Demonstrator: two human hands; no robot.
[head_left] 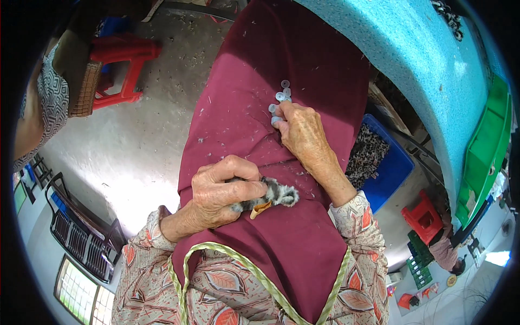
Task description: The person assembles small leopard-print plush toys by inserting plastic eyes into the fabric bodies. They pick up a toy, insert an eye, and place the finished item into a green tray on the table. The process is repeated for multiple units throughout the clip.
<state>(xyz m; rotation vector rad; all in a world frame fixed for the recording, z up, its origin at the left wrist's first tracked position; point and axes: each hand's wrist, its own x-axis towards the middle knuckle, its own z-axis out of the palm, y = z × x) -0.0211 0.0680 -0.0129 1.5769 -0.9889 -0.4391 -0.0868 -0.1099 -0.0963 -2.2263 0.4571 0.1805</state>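
Note:
My left hand [223, 190] is closed round a small grey, black and white plush piece [285, 195], whose right end sticks out past my fingers. A tan and brown tab [260, 209] shows at the lower edge of the plush. Further up my lap, my right hand [304, 130] pinches at a small translucent plastic disc [275, 120] with thumb and fingertips. Several more such discs [280, 96] lie in a short row just beyond those fingers, on the maroon apron [227, 127] over my lap. My left palm and part of the plush are hidden.
Right of my lap, a blue bin [391, 169] holds many small grey and black plush pieces. A turquoise table [406, 49] curves along the right, with a green tray [482, 157] at its edge. Red stools [127, 70] and another person's arm [27, 127] are on the left.

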